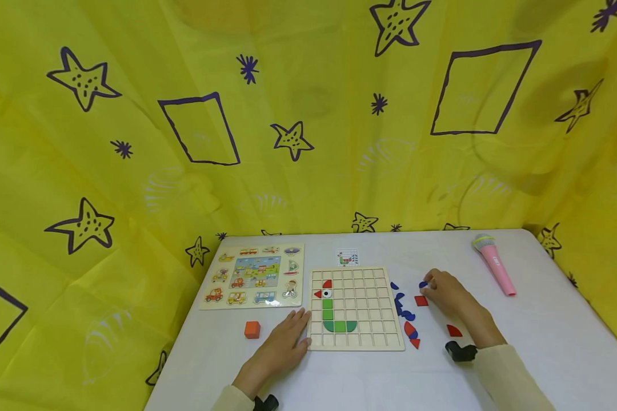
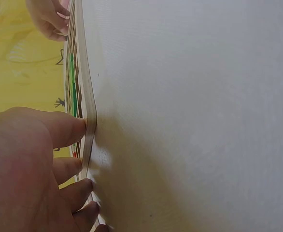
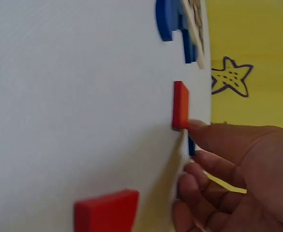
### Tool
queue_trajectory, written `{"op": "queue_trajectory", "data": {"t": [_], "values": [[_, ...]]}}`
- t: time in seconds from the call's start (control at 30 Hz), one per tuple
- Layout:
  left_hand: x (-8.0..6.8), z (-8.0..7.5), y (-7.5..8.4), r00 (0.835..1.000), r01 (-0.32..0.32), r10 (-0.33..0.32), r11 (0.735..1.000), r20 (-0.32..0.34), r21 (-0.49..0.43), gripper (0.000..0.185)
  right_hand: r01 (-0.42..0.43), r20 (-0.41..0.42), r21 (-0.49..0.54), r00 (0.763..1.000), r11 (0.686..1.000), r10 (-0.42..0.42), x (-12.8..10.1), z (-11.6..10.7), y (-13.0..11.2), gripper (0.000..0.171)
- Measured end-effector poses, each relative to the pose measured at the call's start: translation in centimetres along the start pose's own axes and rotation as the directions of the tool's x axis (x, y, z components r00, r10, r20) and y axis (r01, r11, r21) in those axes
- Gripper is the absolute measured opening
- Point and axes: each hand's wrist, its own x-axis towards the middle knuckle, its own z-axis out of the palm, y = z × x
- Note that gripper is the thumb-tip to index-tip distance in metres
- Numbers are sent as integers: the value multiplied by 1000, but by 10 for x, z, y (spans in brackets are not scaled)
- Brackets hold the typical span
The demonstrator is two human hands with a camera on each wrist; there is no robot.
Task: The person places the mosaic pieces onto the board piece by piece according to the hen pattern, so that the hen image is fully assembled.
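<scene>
"One vehicle puzzle board point(image 1: 211, 303) lies leftmost. Next?"

"An orange cube point(image 1: 252, 330), then the left hand point(image 1: 283, 343), fingers loosely extended, touching the wooden grid board point(image 1: 372, 303)."

"What's in its cells?"

"Red pieces point(image 1: 327, 283), an eye tile point(image 1: 327, 293), green pieces point(image 1: 327, 314)."

"Farther right?"

"Blue half-discs point(image 1: 408, 315), then the right hand point(image 1: 446, 292), pinching a blue piece point(image 1: 423, 284) near a red square point(image 1: 421, 301)."
</scene>
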Motion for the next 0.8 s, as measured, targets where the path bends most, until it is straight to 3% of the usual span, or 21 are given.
{"op": "queue_trajectory", "data": {"t": [0.2,0.37,0.6,0.8], "values": [[0,-1,1,1000,0,0,1000,2,-8,65,-77,96,-57,992,995,82,-26,-11,3,44],[0,-1,0,1000,-15,15,1000,-9,-2,65,-59,140,-77,988,995,70,-53,-9,14,49],[0,-1,0,1000,-6,6,1000,-6,13,65,-29,101,-33,994,999,33,-87,1,30,33],[0,-1,1,1000,-2,2,1000,2,-8,65,12,7,-30,1000,999,-11,-94,10,35,22]]}}
